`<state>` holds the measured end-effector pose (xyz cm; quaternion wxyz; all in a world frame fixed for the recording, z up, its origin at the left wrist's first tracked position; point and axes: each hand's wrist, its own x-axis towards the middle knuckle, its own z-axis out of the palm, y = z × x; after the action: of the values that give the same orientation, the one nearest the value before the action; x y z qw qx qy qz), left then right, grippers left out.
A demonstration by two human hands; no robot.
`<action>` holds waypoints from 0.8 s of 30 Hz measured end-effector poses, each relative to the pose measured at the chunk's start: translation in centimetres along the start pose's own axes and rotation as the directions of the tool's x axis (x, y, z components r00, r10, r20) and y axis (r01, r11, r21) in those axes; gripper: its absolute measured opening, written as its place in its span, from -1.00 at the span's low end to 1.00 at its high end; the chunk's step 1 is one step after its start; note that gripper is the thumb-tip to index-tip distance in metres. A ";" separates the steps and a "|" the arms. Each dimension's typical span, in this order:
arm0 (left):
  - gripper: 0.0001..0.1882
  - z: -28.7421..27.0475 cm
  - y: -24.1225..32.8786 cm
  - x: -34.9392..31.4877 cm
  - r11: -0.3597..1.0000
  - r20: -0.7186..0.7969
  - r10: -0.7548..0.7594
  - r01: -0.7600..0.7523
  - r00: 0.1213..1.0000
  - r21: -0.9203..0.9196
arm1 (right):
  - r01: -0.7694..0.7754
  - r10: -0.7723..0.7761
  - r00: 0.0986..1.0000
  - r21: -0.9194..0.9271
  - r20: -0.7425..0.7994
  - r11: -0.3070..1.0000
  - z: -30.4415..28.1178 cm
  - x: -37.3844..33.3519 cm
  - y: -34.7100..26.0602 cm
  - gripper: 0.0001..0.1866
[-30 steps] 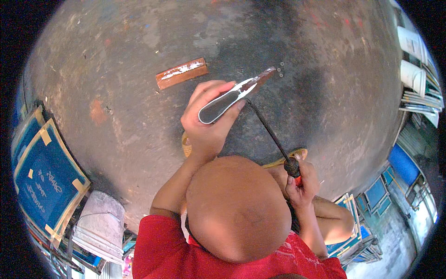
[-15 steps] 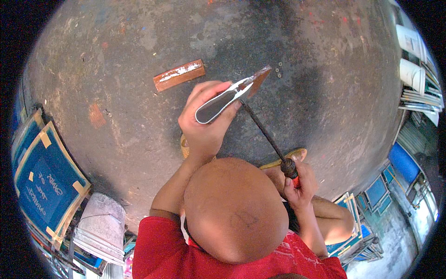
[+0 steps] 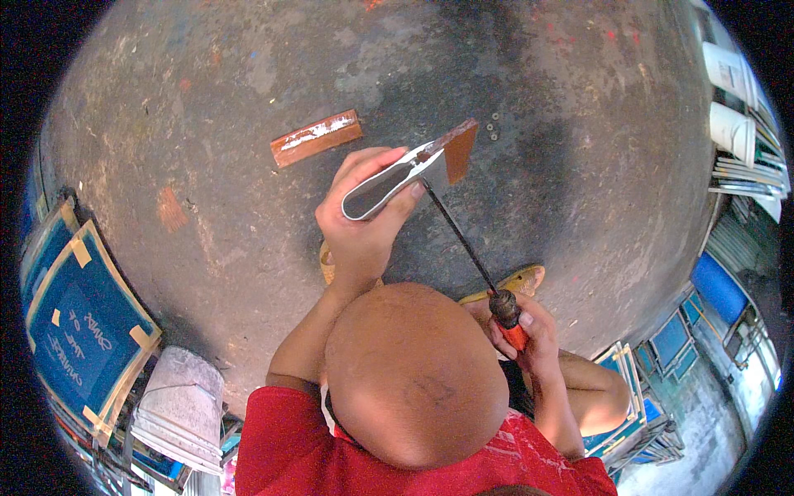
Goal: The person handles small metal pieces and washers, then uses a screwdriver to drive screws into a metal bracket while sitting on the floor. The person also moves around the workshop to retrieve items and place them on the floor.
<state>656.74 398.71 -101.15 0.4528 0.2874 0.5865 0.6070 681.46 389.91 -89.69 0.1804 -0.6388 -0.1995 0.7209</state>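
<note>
My left hand (image 3: 360, 227) is closed around the hollow metal handle of a squeegee (image 3: 389, 187), held above the floor. From the handle's far end a brown blade (image 3: 461, 155) sticks out to the upper right. My right hand (image 3: 538, 343), lower and to the right, grips the red handle of a long screwdriver (image 3: 463, 238). Its dark shaft slants up to the left, and the tip meets the squeegee's side near my left thumb. Whether the tip sits in a screw, I cannot tell. A separate brown strip (image 3: 317, 138) smeared white lies on the floor beyond my left hand.
Several small ring-shaped pieces (image 3: 494, 127) lie on the stained concrete floor (image 3: 207, 99). Blue taped frames (image 3: 91, 322) and a whitish bucket (image 3: 180, 388) stand at left. White buckets (image 3: 733, 132) and more frames line the right side. My sandalled foot (image 3: 521, 281) is near the screwdriver.
The squeegee has tilted, so more of its brown blade's face shows. My right hand has shifted slightly down, its fingers turned on the screwdriver handle, and more of the red part shows.
</note>
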 end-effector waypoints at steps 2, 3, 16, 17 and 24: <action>-0.57 -0.1 -0.2 0.0 1.000 0.010 -0.026 0.026 1.000 -0.002 | -0.160 0.148 0.986 0.209 0.075 0.965 0.3 0.0 -1.3 -0.40; -0.57 -0.1 -0.3 0.0 1.000 0.009 -0.028 0.028 1.000 0.001 | -0.187 0.180 0.982 0.255 0.053 0.949 0.7 0.1 -1.6 -0.38; -0.62 0.2 0.6 0.2 0.979 -0.065 0.162 -0.153 0.985 0.132 | 0.442 -0.594 0.802 -0.618 -0.052 0.651 1.7 -1.7 -3.0 -0.39; -0.62 0.2 0.1 0.3 0.976 -0.070 0.181 -0.170 0.981 0.140 | 0.464 -0.715 0.699 -0.772 0.017 0.435 1.4 -2.1 -2.8 -0.37; -0.65 0.6 1.4 0.4 0.998 0.022 0.050 -0.050 0.998 -0.028 | 0.360 -0.807 0.587 -0.914 0.067 0.186 0.7 -2.3 -1.2 -0.42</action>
<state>656.82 399.51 -99.80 0.4479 0.3025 0.5655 0.6230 681.04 389.75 -87.05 0.1430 -0.6429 -0.7204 0.2175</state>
